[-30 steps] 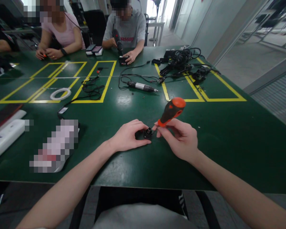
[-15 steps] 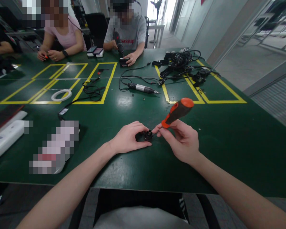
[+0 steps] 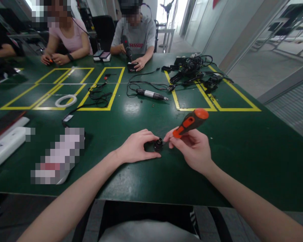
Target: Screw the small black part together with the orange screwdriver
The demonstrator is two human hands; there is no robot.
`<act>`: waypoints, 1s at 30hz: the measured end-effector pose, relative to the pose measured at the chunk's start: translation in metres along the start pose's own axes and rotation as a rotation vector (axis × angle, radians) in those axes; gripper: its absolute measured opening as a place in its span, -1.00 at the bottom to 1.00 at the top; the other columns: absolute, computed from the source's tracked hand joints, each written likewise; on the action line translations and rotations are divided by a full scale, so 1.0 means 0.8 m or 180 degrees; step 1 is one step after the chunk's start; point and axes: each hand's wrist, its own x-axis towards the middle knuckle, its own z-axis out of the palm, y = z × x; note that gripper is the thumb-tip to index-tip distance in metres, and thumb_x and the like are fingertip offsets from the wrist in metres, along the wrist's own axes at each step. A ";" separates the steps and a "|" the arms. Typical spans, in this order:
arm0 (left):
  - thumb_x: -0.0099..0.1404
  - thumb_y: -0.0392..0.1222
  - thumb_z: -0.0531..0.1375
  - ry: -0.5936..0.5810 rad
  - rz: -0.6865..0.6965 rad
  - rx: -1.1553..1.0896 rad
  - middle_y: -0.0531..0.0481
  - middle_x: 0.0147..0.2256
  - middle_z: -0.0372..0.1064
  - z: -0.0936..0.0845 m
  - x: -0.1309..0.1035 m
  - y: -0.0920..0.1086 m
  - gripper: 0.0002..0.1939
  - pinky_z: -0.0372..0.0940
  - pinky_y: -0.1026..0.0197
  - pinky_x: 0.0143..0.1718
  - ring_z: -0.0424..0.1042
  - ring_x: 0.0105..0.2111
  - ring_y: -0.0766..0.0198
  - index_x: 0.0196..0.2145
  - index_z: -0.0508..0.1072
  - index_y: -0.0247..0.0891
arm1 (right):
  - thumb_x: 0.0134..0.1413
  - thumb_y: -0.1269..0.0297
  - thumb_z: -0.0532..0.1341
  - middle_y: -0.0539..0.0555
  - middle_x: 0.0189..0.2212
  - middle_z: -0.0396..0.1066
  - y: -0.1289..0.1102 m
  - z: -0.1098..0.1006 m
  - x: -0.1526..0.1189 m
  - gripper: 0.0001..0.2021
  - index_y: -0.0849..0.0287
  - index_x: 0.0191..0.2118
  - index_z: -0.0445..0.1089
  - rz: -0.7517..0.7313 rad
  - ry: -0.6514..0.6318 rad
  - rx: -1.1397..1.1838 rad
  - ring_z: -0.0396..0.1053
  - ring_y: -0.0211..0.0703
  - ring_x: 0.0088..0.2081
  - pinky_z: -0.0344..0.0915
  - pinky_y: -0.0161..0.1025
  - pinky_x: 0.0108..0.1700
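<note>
A small round black part (image 3: 158,145) sits on the green table in front of me. My left hand (image 3: 139,146) curls around it from the left, thumb and fingers on either side, gripping it. My right hand (image 3: 194,148) is closed on a screwdriver (image 3: 192,122) with an orange and dark handle, pinched low near the shaft. The handle tilts up to the right, and the tip points down at the right side of the black part; whether it touches is too small to tell.
Beyond my hands lie an electric screwdriver (image 3: 151,94), tangled black cables (image 3: 192,69) and a white ring (image 3: 66,101). A blurred-out object (image 3: 62,151) and a white power strip (image 3: 8,144) are at left. Co-workers sit across the table (image 3: 237,141).
The screwdriver handle has tipped lower and slightly right, with my right hand's fingers shifting on it. My left hand stays around the black part.
</note>
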 end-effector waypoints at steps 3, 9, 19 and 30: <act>0.26 0.02 0.45 -0.0008 0.0003 -0.0072 -0.09 -0.13 0.56 -0.001 0.000 -0.001 -0.64 0.39 0.10 -0.05 0.50 -0.10 0.11 -0.10 0.58 -0.24 | 0.25 0.03 0.39 0.04 -0.43 0.54 -0.001 -0.002 0.002 -0.72 0.13 -0.34 0.51 -0.0015 -0.0025 0.0006 0.42 -0.24 -0.51 0.44 -0.23 -0.43; 0.29 0.02 0.42 0.0027 0.0021 -0.0103 -0.09 -0.17 0.56 0.000 0.002 -0.002 -0.68 0.37 0.10 -0.06 0.49 -0.13 0.12 -0.13 0.58 -0.25 | 0.32 0.05 0.34 0.03 -0.41 0.56 0.002 0.000 0.000 -0.77 0.12 -0.16 0.53 0.0092 -0.0174 0.0362 0.45 -0.24 -0.52 0.44 -0.25 -0.47; 0.20 -0.02 0.45 0.0123 -0.0438 -0.0913 0.00 -0.28 0.57 -0.013 0.002 -0.003 -0.60 0.29 0.23 -0.28 0.42 -0.34 0.29 -0.06 0.65 -0.26 | 0.21 0.16 0.44 0.05 -0.39 0.56 0.002 -0.001 0.002 -0.81 0.13 -0.35 0.55 0.0013 -0.0066 0.0152 0.45 -0.24 -0.47 0.46 -0.25 -0.41; 0.11 -0.05 0.47 0.0075 -0.0824 -0.1331 0.06 -0.39 0.49 -0.017 0.005 0.000 -0.67 0.21 0.25 -0.31 0.34 -0.38 0.33 -0.22 0.66 -0.28 | 0.32 0.04 0.34 0.02 -0.41 0.61 0.006 0.006 0.002 -0.77 0.10 -0.14 0.47 0.0131 -0.0108 0.0549 0.45 -0.27 -0.52 0.39 -0.32 -0.48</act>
